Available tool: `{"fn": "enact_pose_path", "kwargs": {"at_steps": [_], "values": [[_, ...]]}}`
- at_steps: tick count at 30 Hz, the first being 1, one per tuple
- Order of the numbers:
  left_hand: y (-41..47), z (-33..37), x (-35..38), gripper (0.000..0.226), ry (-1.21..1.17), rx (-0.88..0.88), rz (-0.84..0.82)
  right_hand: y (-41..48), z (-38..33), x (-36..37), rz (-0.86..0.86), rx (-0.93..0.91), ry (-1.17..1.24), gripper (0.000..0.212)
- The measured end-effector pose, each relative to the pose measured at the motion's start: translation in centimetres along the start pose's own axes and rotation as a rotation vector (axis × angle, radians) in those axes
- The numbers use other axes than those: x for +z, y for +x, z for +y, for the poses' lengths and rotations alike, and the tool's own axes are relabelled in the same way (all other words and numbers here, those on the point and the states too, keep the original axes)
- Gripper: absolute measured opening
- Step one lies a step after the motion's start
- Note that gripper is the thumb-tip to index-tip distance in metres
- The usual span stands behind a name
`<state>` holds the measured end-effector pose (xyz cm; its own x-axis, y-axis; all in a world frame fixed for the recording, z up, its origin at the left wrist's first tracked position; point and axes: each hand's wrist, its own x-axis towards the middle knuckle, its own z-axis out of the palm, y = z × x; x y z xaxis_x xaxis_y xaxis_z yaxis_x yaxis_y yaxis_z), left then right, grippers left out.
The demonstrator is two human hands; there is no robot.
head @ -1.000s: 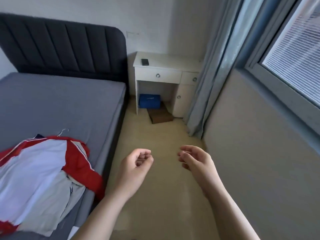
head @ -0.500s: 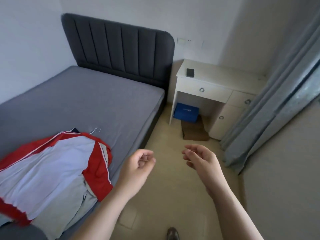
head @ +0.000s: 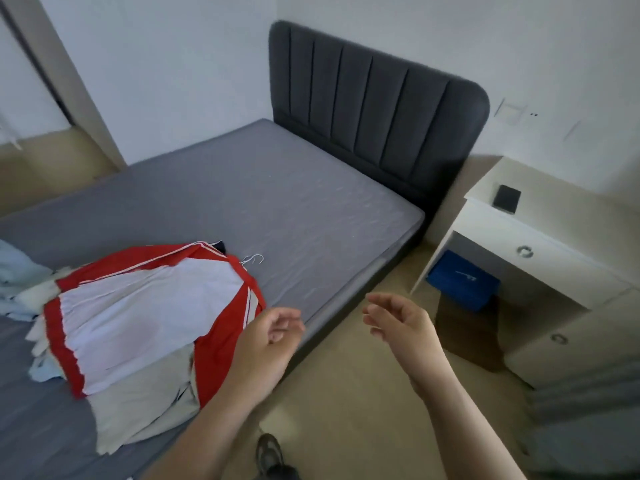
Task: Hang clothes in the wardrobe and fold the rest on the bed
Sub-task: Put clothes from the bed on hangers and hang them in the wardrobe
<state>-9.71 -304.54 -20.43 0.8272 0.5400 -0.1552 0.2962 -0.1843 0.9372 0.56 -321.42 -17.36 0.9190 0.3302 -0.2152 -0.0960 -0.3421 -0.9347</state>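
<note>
A pile of clothes lies on the near left part of the grey bed (head: pixel 277 202). On top is a red and white jacket (head: pixel 145 313) with a white wire hanger hook (head: pixel 254 259) sticking out at its collar. Beige garments (head: pixel 138 403) lie under it, and pale blue cloth (head: pixel 17 271) shows at the far left. My left hand (head: pixel 266 344) hovers at the jacket's right edge, fingers loosely curled and holding nothing. Over the floor beside the bed, my right hand (head: pixel 401 323) is empty with relaxed fingers.
A dark padded headboard (head: pixel 374 109) stands at the bed's far end. A white desk (head: pixel 540 244) with a small black object (head: pixel 506 199) on top is at the right, a blue box (head: pixel 462 280) beneath it. My shoe (head: pixel 270 452) shows on the beige floor.
The view has swung left from the window and curtain toward the bed. The clothes pile now sits nearer the centre. Both hands stay empty, and the left one is now next to the jacket.
</note>
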Motion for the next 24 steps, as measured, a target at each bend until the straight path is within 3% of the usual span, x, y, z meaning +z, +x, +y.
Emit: {"fn": "enact_pose_path", "kwargs": {"at_steps": [15,24], "values": [[21.1,-0.1,-2.4,0.011,-0.026,-0.141,0.176,23.5,-3.7,6.9,-0.145,0.112,0.023,0.012],[31.0,-1.7,-1.3,0.013,0.123,-0.291,0.363,39.4,-3.7,10.2,-0.369,0.095,-0.074,0.011]]}}
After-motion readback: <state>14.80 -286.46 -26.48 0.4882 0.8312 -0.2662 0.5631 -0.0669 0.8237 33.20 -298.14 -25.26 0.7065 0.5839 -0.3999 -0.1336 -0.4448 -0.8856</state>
